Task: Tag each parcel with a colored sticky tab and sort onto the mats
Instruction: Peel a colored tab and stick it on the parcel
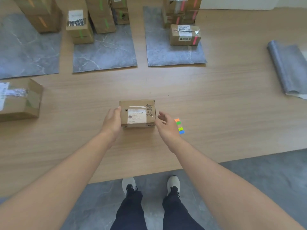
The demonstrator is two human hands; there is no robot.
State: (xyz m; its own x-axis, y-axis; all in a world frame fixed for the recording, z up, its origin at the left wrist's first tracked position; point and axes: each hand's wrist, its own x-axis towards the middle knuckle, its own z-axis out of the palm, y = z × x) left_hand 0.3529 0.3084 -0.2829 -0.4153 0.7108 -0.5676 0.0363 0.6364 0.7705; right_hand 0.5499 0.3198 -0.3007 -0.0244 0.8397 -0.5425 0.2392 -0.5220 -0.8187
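A wide table (216,90) with a pale wood-grain top fills most of the view, its grain running side to side. Its near edge cuts slantwise across the lower part, higher on the right than on the left. Below that edge lies the floor (265,180), grey with faint lighter marbled veins. At the far top right, past the table, a strip of plain pale wall (232,2) shows. The light is soft and even, and shadows on the table are faint.
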